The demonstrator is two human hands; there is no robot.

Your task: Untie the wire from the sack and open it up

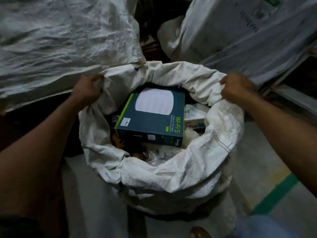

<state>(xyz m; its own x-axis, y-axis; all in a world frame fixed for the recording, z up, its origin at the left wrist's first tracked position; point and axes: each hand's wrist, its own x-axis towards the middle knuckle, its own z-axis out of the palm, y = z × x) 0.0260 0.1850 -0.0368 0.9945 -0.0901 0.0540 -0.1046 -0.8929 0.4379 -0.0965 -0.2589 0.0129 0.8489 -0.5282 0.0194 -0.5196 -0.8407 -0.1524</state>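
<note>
A white woven sack (180, 169) stands on the floor in front of me with its mouth spread wide and its rim rolled outward. My left hand (86, 91) clutches the rim at the far left. My right hand (237, 88) clutches the rim at the far right. Inside lies a dark teal box (151, 121) printed "Wi-Fi 5", with a white box (194, 120) beside it and crumpled clear plastic (157, 155) below. No wire shows anywhere on the sack.
A large filled white sack (60, 40) lies at the back left and another (240, 31) at the back right, with a dark gap between them. The grey floor carries a green stripe (276, 193) at the right. A shelf frame (291, 93) stands at the far right.
</note>
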